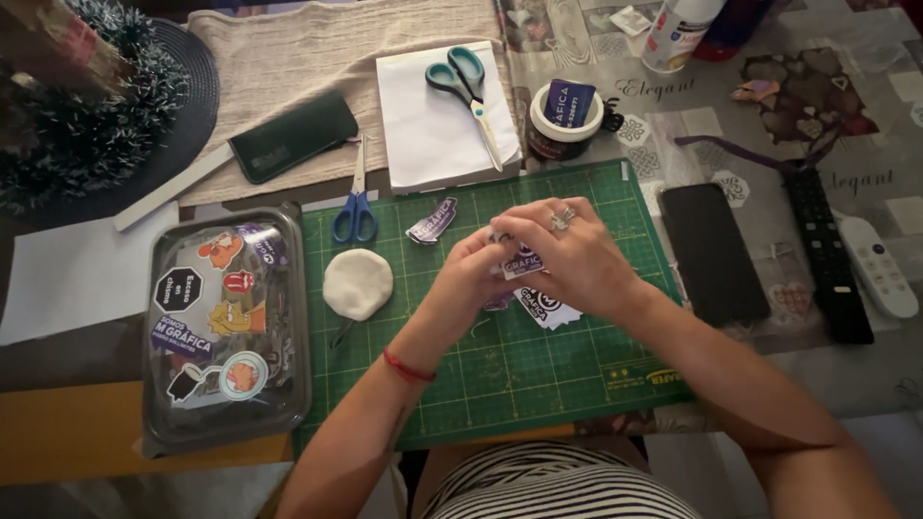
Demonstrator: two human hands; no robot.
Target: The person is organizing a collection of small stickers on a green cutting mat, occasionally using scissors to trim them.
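Over the middle of the green cutting mat both hands meet on one printed sticker: the left hand pinches its left edge with fingers curled close, and the right hand, a ring on one finger, folds over it from the far side, fingers narrowed onto the same piece. Just beneath the hands, resting on the mat, lies a small stack of stickers, and another loose sticker sits apart on the far left part of the mat. By my reading, the work is partway through: several stickers are already loose and separate, and one is being handled now, but how its backing or edges stand is hidden by the fingers. To the left of the hands a round white pad lies on the mat, and beyond it blue-handled scissors cross the mat's far edge. Teal-handled scissors rest on a white paper pad farther off. Left of the mat sits a clear plastic box full of coloured stickers, lid on. To the right, on the patterned tablecloth, lie a dark phone, a black remote and a white remote.
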